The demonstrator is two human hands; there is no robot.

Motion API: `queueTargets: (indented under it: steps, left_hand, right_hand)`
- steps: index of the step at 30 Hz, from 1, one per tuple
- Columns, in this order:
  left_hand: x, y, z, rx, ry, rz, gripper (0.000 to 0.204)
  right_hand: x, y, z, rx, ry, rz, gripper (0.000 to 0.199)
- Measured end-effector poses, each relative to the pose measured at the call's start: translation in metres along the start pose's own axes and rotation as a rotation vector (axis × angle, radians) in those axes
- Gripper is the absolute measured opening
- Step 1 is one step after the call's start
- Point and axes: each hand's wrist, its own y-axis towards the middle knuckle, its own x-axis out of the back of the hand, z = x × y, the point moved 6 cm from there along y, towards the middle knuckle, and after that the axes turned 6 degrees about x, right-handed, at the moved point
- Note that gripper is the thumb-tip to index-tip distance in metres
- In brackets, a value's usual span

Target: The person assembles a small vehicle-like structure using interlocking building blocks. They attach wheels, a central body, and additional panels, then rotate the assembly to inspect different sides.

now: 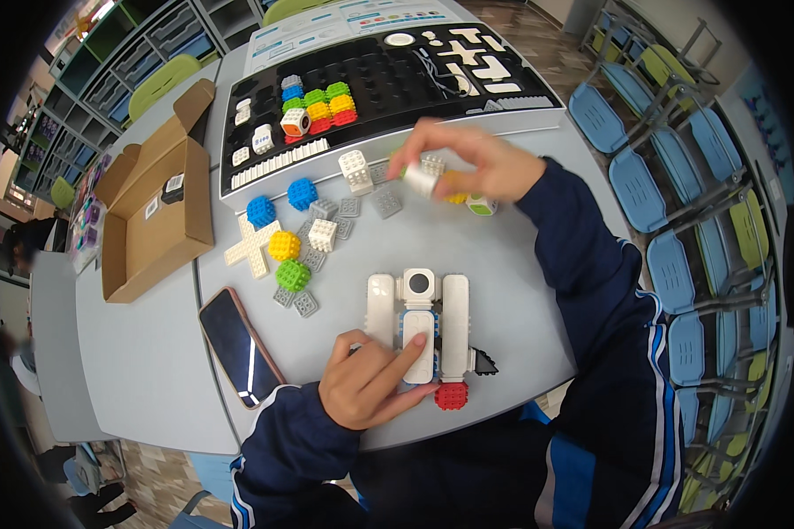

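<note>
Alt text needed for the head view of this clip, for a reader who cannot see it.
A person's left hand rests on a white block model on a grey table, while the right hand holds a small white piece above loose coloured blocks. A phone, an open cardboard box and a black parts tray lie nearby.

Your left hand (366, 379) rests on the white block model (419, 322), index finger laid along its middle bar. The model lies flat on the grey tabletop (520, 291): two upright white bars flank a blue-edged centre piece, a cube with a dark round lens sits on top, and a red studded block (451, 396) is at its lower end. Your right hand (468, 163) holds a small white cylinder-like piece (421, 180), blurred, perhaps a connector.
</note>
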Motion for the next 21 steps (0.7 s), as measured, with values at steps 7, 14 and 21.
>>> queueTargets:
  steps: [7,14,21]
  left_hand:
    - [0.001,0.002,-0.001,-0.015,0.014,0.013,0.065]
    - [0.004,0.006,0.003,-0.009,-0.053,0.007,0.059]
    - [0.014,0.012,0.002,0.036,0.088,0.001,0.055]
  right_hand:
    - [0.128,-0.033,-0.043,-0.036,0.086,-0.92,0.042]
    - [0.124,-0.04,-0.076,-0.198,0.177,-1.121,0.035]
    - [0.037,-0.045,0.001,-0.192,0.268,-0.696,0.045]
